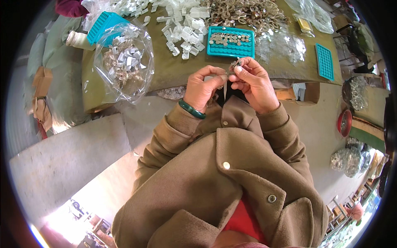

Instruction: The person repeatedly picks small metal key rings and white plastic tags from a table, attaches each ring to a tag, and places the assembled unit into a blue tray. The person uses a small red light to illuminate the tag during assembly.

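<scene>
- Small metal piece (235, 64), upper centre of the frame: pinched between the two hands; its shape is too small and too covered by fingers to make out.
- Pale pointed strip (225, 91), just below the hands: hangs down between them; its upper end is hidden behind the fingers, so which hand holds it cannot be told.
- Left hand (203, 88), centre of the frame: fingers curled, thumb and forefinger tips closed at the small metal piece; a green bangle (191, 108) circles the wrist.
- Right hand (253, 82), just right of the left hand: fingers bent inward, fingertips clenched on the same small metal piece; the palm faces away and is not seen.
- Both forearms rise from the lower frame in brown coat sleeves (285, 136), meeting at the table's near edge.
- Teal tray (230, 51), directly above the hands: lies on the olive table (173, 70), with rows of small round metal parts in its cells.
- Second teal tray (324, 61), upper right: seen at an angle, its cells unreadable.
- Clear plastic bag (124, 62), upper left: its contents are a blur of pale and brownish bits.
- Heap of white clips (182, 20) and heap of brown pieces (244, 12), top edge: both cut off by the frame.
</scene>
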{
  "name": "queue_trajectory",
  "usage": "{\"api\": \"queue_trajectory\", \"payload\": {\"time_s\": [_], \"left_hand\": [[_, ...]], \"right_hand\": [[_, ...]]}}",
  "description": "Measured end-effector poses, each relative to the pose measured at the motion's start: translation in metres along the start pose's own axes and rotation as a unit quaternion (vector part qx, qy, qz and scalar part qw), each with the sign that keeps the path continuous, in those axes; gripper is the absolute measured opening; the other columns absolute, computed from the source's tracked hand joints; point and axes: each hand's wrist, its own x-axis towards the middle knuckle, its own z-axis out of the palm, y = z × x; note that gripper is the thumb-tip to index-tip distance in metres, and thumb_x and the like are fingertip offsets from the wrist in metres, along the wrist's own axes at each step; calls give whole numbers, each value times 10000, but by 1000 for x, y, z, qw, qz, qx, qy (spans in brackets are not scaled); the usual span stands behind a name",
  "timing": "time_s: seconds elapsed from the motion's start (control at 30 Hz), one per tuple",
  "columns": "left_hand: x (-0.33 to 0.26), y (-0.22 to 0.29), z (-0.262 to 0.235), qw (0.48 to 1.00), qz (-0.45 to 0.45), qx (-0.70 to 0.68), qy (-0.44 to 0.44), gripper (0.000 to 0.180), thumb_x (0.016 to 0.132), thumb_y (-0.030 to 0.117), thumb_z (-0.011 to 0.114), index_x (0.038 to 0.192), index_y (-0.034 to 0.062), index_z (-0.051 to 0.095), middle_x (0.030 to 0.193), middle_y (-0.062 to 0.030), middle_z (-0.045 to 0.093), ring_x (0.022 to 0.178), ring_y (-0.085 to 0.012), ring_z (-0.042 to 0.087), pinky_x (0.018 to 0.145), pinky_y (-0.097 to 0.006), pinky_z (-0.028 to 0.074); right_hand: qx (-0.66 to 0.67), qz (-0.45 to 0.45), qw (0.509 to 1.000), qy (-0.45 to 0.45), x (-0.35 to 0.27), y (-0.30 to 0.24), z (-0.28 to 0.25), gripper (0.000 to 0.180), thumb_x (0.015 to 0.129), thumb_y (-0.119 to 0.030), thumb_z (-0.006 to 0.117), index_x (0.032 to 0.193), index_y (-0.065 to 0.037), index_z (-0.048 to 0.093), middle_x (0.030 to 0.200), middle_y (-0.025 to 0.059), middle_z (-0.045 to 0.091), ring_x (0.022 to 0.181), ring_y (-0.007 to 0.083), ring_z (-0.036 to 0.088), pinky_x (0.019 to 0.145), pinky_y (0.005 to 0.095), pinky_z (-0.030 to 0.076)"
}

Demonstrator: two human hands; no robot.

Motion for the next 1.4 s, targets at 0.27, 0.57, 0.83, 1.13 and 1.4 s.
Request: {"api": "queue_trajectory", "payload": {"time_s": [0.27, 0.57, 0.83, 1.13, 1.4], "left_hand": [[32, 13, -59, 822, 260, 443, 247, 254, 840, 284, 748, 900, 50, 669, 704, -64, 663, 596, -181, 611, 574, -320, 482], [55, 12, -73, 774, 215, 528, 275, 171, 834, 235, 699, 850, 71, 652, 740, -105, 693, 526, -208, 570, 520, -337, 449], [32, 24, -83, 973, -54, -131, 183, 113, 917, 164, 633, 974, 73, 601, 988, -115, 706, 653, -25, 521, 489, -162, 380], [1, 5, -41, 992, 102, 25, 70, 324, 880, 83, 702, 1197, 44, 651, 966, 16, 676, 740, -9, 556, 583, -173, 456], [3, 12, -35, 998, 38, 35, 38, 272, 918, 131, 666, 1181, 63, 671, 983, 24, 685, 802, -28, 590, 633, -183, 494]], "right_hand": [[-107, -51, 993, 4, 10, 15, 2, 71, 936, -78, 628, 950, -51, 564, 755, -14, 575, 612, 60, 563, 558, 210, 480], [-220, -23, 975, -35, 13, 22, 13, 84, 913, -66, 647, 917, -38, 568, 731, -31, 546, 614, 38, 492, 549, 200, 404], [-157, -14, 986, -56, 46, 35, 29, 72, 895, -76, 644, 906, -31, 589, 778, -26, 584, 701, 45, 530, 618, 208, 427], [-92, -32, 993, -72, 47, 37, 24, 73, 901, -62, 649, 921, -55, 579, 796, -14, 610, 704, 54, 561, 627, 217, 454], [-359, -152, 921, 18, 34, 30, 18, 67, 890, -29, 639, 939, 11, 615, 794, 8, 639, 712, 49, 563, 604, 212, 462]]}}
